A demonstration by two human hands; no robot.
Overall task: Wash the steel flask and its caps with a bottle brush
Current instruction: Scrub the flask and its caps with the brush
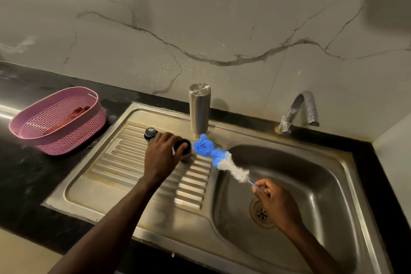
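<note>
At a steel sink (347,162) set in a dark desk (26,176), a person works through the washing of a flask and its caps. The steel flask (199,110) stands inverted, mouth down, on the back rim of the sink, just behind the ribbed drainboard (133,169), apparently washed and left to drain. The left hand (163,154) reaches over the drainboard, its fingers (183,147) curled on the rim of a dark cup cap (184,150) standing there, beside the flask's foot. A smaller stopper cap (150,133) sits on the drainboard just left of that hand, apart from it. The right hand (270,199), above the basin by the drain (262,212), pinches the thin handle of the bottle brush (219,160), whose blue-and-white bristles stretch toward the cup cap, the blue tip close to it and to the flask's base. The tap (299,111), at the sink's back right, shows no water running. By appearances the flask is finished and the caps are nearly done or being set down; whether either cap still needs scrubbing cannot be told. A pink basket (97,115) sits on the desk left of the sink.
</note>
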